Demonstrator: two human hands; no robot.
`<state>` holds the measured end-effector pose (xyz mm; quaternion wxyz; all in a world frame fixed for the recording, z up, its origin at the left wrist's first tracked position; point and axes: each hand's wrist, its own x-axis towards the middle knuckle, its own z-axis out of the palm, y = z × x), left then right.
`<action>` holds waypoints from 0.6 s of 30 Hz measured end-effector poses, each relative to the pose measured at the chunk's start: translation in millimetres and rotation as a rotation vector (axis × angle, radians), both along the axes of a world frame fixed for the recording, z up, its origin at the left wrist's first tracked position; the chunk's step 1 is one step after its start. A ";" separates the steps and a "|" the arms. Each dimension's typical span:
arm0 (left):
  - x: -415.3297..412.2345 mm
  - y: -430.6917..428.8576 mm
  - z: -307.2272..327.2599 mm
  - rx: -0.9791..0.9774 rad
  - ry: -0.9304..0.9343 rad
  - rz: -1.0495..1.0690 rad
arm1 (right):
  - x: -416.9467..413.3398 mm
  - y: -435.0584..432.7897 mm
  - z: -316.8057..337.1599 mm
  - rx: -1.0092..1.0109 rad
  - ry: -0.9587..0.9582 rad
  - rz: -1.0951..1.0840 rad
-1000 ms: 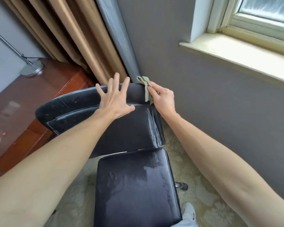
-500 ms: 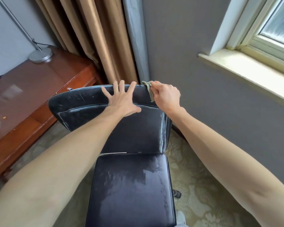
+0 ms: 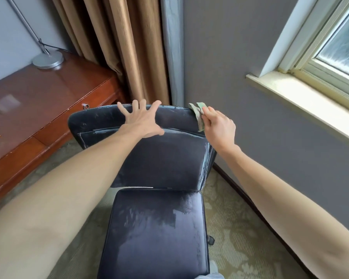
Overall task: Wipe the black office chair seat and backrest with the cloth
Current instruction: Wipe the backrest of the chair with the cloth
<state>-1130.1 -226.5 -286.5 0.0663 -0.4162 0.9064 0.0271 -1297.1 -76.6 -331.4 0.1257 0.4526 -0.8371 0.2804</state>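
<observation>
The black office chair stands in front of me, its backrest upright and its glossy seat below, streaked with damp patches. My left hand lies flat with spread fingers on the top of the backrest, near the middle. My right hand pinches a pale green cloth against the backrest's top right corner. Part of the cloth is hidden under my fingers.
A reddish wooden desk with a silver lamp base stands to the left. Tan curtains hang behind the chair. A grey wall and window sill are close on the right. Patterned carpet covers the floor.
The chair has turned and come more square to me. My right hand with the cloth stays at the backrest's top right corner; my left hand has slid a little along the top edge.
</observation>
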 end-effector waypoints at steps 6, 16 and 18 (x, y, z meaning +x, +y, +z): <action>-7.3 -2.4 0.8 0.028 -0.021 0.020 | 23.9 -49.3 -8.1 -0.082 0.105 -0.004; -6.4 3.0 8.8 0.003 -0.124 0.020 | 13.3 -20.1 -9.6 -0.069 0.151 0.107; -5.8 5.1 7.0 0.008 -0.107 0.004 | 4.1 4.0 -11.3 -0.078 0.114 0.037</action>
